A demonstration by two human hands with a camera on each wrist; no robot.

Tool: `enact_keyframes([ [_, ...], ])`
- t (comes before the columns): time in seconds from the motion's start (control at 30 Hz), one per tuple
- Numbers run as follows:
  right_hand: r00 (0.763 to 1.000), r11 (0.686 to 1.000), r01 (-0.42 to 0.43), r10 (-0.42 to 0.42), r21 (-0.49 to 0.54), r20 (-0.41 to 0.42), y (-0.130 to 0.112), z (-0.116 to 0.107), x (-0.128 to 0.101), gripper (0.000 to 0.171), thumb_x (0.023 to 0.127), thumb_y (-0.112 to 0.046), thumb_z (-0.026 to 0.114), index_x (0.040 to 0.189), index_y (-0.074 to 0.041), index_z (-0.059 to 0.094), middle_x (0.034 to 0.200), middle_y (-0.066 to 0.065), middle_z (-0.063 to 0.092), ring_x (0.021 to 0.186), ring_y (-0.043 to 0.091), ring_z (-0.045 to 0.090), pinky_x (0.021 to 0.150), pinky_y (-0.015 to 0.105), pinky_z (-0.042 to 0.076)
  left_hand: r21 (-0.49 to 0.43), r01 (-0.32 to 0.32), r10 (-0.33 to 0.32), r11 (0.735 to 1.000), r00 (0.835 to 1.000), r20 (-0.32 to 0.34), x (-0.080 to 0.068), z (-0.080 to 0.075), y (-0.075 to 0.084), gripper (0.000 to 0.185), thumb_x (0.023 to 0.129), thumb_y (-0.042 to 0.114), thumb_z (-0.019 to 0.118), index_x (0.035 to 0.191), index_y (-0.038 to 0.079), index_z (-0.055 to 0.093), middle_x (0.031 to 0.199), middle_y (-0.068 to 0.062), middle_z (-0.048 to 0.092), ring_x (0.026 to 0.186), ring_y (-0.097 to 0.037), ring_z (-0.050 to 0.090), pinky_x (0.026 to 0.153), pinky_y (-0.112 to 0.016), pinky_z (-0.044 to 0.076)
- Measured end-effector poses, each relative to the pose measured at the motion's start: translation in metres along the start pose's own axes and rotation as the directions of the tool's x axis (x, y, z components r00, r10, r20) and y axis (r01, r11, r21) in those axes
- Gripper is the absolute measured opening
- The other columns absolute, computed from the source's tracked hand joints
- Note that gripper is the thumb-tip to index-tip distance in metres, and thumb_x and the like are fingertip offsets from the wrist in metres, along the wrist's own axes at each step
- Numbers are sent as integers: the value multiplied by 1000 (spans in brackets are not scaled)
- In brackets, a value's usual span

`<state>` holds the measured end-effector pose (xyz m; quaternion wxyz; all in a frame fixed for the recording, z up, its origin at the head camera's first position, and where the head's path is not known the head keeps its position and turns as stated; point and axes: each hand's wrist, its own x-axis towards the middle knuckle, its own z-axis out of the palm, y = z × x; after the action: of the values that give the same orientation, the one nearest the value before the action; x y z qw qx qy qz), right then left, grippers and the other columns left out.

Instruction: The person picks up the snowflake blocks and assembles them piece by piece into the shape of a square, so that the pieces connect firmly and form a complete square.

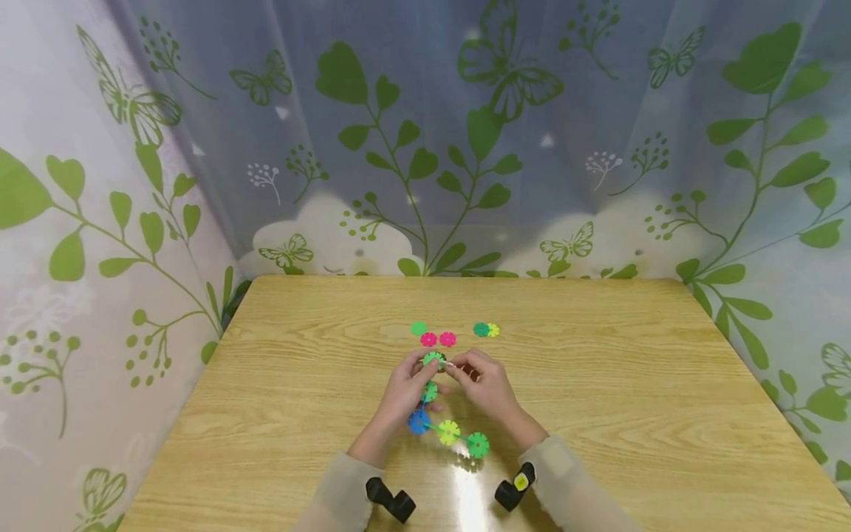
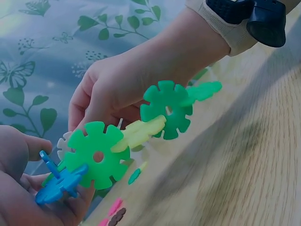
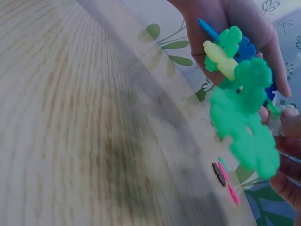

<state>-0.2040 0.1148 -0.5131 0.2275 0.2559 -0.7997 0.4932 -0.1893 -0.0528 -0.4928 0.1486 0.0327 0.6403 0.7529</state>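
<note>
"While the L hand (image 1: 404, 384) & R hand (image 1: 488, 380) meet at lower ctr. of the head view, which step is shown?"

"Prob. a joining step. L hand pinches a green disc (image 1: 433, 360), thumb on its face, other fingers partly hidden; R hand pinches a white disc (image 2: 62, 145) btwn thumb & fingertips, just beside the green. Whether the slots have engaged: can't tell."

"And the chain (image 2: 84, 150)?"

"Hangs from L hand toward lower ctr. of the head view, above the worktop (image 1: 598, 384). Incl. a blue disc (image 1: 419, 422), a yellow disc (image 1: 448, 432) & an end green disc (image 1: 477, 445), w/ edge-on links btwn."

"Next move calls for what?"

"In my judgement: slot lined up w/ slot, white disc set crosswise to green, R hand pushing while L hand braces. Poss. faults: a thin rim slipping from the fingertips, or the dangling chain twisting."

"Containers & contents?"

"None seen. Spare parts lie directly on the worktop, nr. ctr. of the frame, just above the hands: a loose green disc (image 1: 418, 328), two pink discs (image 1: 428, 339), a brown disc (image 3: 218, 174) near them (clearest in right wrist view). Slightly right, a teal disc (image 1: 481, 329) touches or overlaps a loose yellow disc (image 1: 493, 330); can't tell which."
</note>
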Motion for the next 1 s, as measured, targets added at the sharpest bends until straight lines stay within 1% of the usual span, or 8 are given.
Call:
enact_keyframes([
  [0.1,999,1000,-25,25,5,25,3,-3,-1,6,80,-4,72,84,-8,69,76,-4,62,60,9,51,49,20,47,-6,7,-8,1000,1000,-14,1,-2,-1,48,96,32,52,136,8,40,117,-18,54,88,-33,64,60,-38,59],
  [0.2,996,997,-77,77,6,40,7,-5,-1,6,82,-6,71,88,-6,69,78,-3,63,63,10,54,51,22,49,-30,19,-19,999,1000,-15,1,-4,1,48,97,31,51,136,7,38,120,-20,52,84,-27,65,60,-37,59],
  [0.37,985,986,-166,166,-11,51,18,-9,-2,12,86,-11,68,93,-1,68,82,-2,65,68,10,57,56,23,51,-36,22,-22,999,1000,9,-5,-3,14,43,99,23,47,136,2,37,121,-22,52,79,-22,65,62,-39,59],
  [0.5,971,971,-236,237,-23,41,31,-13,-2,11,88,-14,66,92,-4,69,81,-1,65,67,11,56,56,23,51,-11,20,-20,1000,1000,10,-10,0,22,42,100,20,46,135,0,37,118,-23,53,80,-22,65,66,-44,58],
  [0.6,949,949,-312,313,-43,25,44,-17,0,11,88,-16,65,92,-6,69,80,0,65,67,10,55,57,22,50,-20,20,-20,1000,1000,9,-7,-2,17,43,99,21,47,136,1,38,119,-25,52,80,-22,65,65,-43,58],
  [0.73,917,914,-397,398,-88,-1,55,-23,7,13,89,-17,64,93,-5,68,83,3,65,67,13,54,58,24,49,-34,4,-4,999,1000,8,-1,-4,7,47,97,26,51,136,2,38,121,-26,52,80,-22,65,64,-42,59],
  [0.9,885,875,-461,465,-148,-10,60,-29,21,14,90,-14,62,96,-2,66,87,8,65,71,19,56,58,28,49,-24,-19,19,1000,1000,5,1,-5,2,48,95,30,54,134,4,41,119,-24,53,80,-23,65,67,-46,58],
  [1.0,866,851,-491,500,-185,6,65,-31,30,19,91,-15,62,103,0,64,90,10,63,77,21,58,60,30,51,-27,-22,22,999,1000,10,0,-4,3,47,95,29,54,134,7,42,118,-22,54,80,-23,65,68,-47,57],
])
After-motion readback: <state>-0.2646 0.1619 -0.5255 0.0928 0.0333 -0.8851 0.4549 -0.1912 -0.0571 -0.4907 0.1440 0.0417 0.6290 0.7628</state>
